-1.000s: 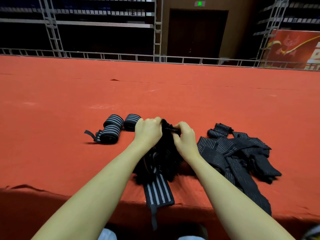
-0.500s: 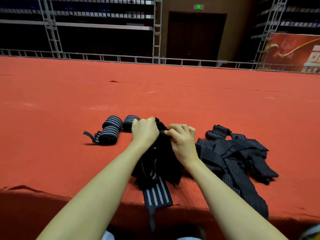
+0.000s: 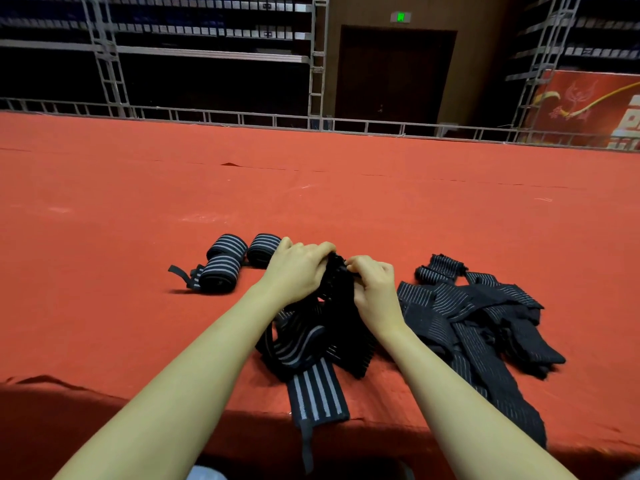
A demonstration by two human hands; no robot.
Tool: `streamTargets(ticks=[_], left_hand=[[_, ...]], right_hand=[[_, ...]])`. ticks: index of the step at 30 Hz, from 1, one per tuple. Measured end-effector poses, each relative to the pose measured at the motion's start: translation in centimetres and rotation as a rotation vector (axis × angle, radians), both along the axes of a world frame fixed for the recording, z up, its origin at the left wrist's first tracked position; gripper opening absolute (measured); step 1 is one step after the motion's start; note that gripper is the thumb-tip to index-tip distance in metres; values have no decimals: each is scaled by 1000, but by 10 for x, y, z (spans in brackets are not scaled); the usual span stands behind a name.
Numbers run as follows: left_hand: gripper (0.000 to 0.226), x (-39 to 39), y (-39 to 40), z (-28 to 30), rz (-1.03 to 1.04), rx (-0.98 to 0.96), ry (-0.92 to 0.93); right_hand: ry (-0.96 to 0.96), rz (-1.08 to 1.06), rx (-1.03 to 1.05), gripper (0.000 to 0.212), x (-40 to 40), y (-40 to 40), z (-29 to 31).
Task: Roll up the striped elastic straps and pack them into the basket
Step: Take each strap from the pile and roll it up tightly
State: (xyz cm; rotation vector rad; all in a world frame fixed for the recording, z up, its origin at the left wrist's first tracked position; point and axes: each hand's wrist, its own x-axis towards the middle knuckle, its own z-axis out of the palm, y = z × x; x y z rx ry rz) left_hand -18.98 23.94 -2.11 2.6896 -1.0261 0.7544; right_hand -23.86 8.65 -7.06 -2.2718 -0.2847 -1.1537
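Observation:
A black strap with grey stripes (image 3: pixel 313 344) lies bunched on the red surface in front of me, its tail hanging over the near edge. My left hand (image 3: pixel 299 268) and my right hand (image 3: pixel 374 284) both grip its top end, fingers curled around the fabric close together. To the left lie three rolled striped straps (image 3: pixel 228 263). A loose heap of unrolled striped straps (image 3: pixel 481 317) spreads to the right of my right hand. No basket is in view.
The red carpeted platform (image 3: pixel 311 195) stretches far ahead and to both sides. Its near edge (image 3: pixel 104 396) drops off just below the strap. Metal railing and scaffolding (image 3: pixel 318 119) line the far side.
Both hands have shifted slightly and drawn closer together at the strap's top end, working the fabric. The rolled straps and the loose heap have not moved.

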Motion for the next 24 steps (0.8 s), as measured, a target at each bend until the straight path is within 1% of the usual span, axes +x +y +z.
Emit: streamTargets(ticks=[3,5,6,8,10,12,17,21,24], left_hand=[[43,0,-5,-5,-12,38,-54],[36,2,-8,-7,33,34,-34],[32,3,-8,-8,78,24,-1],[30,5,-10,-5,167,-3,13],[31,4,-13,-3,231,10,-5],[30,2,-20,0,268,6,-12],[27,4,-28,0,381,-36,44],[26,5,-29,1,422,-55,84],[25,9,-21,2,481,-96,127]], right_hand=[[-98,-84,-70,4,3,3,-3],[-144,-104,-96,3,3,4,-3],[-162,-107,-135,7,3,3,-4],[-183,-106,-236,21,3,0,-6],[-167,-93,-281,22,2,-3,-5],[-135,-89,-262,21,2,-4,-3],[-107,-52,-259,43,0,-5,-1],[-132,-25,-258,44,-3,-3,-1],[-154,26,-241,41,-6,-3,-2]])
